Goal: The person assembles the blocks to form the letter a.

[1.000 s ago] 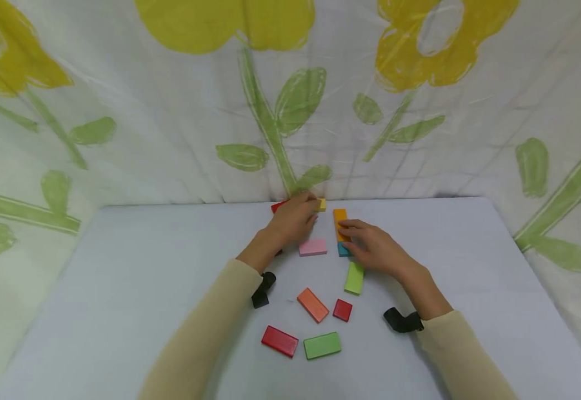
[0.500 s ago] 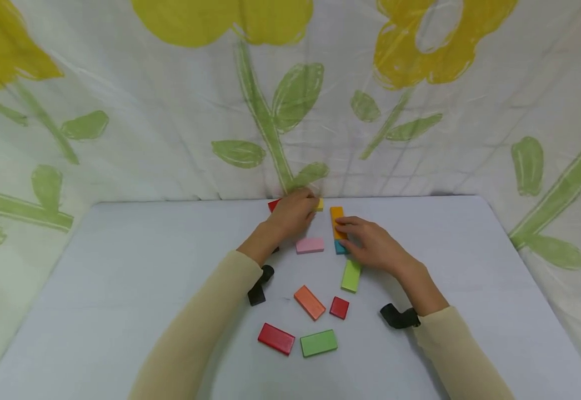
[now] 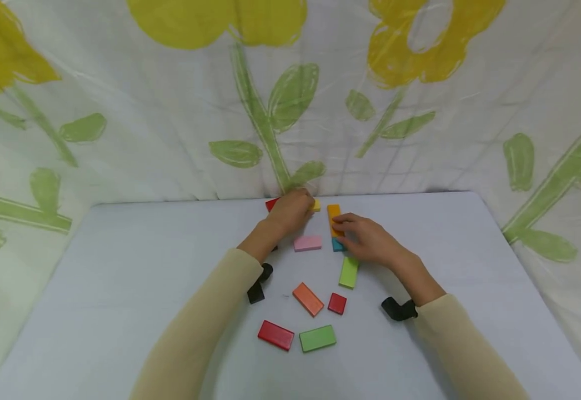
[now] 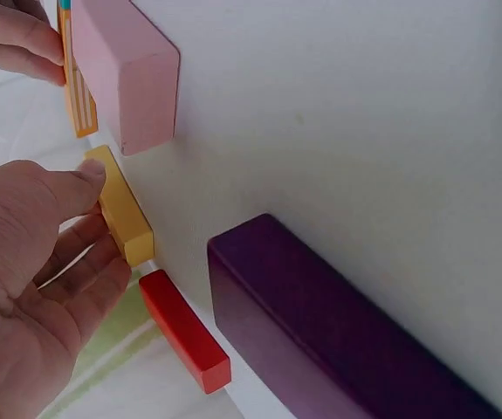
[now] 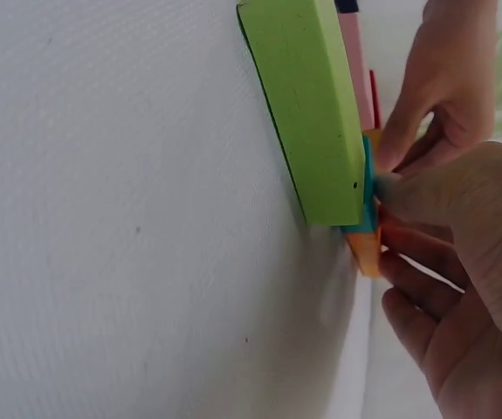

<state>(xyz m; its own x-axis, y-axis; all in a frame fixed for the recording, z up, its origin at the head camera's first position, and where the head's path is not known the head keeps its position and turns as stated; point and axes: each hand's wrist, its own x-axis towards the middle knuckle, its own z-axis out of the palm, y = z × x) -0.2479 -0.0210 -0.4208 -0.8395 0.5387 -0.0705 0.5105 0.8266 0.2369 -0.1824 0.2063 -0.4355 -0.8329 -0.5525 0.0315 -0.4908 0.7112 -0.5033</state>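
At the far edge of the table my left hand (image 3: 290,212) pinches a yellow wooden block (image 4: 125,208), thumb on its face and fingers behind. A red block (image 4: 185,330) lies end to end with it, partly hidden by that hand in the head view. My right hand (image 3: 369,240) rests with loosely bent fingers on an orange block (image 3: 333,213); its thumb touches the teal block (image 3: 337,245) at the orange one's near end. Just nearer lies a lime green block (image 3: 349,273). The pink block (image 3: 307,243) sits between the two hands.
A dark purple block (image 4: 329,323) stands close to the left wrist. Nearer on the white table (image 3: 135,266) lie a coral block (image 3: 307,299), a small red square block (image 3: 337,304), a long red block (image 3: 276,335) and a green block (image 3: 317,338). A flowered curtain (image 3: 170,122) hangs behind.
The head view has shifted slightly. Both hands stay at the same blocks, the left at the yellow one and the right at the orange and teal ones.
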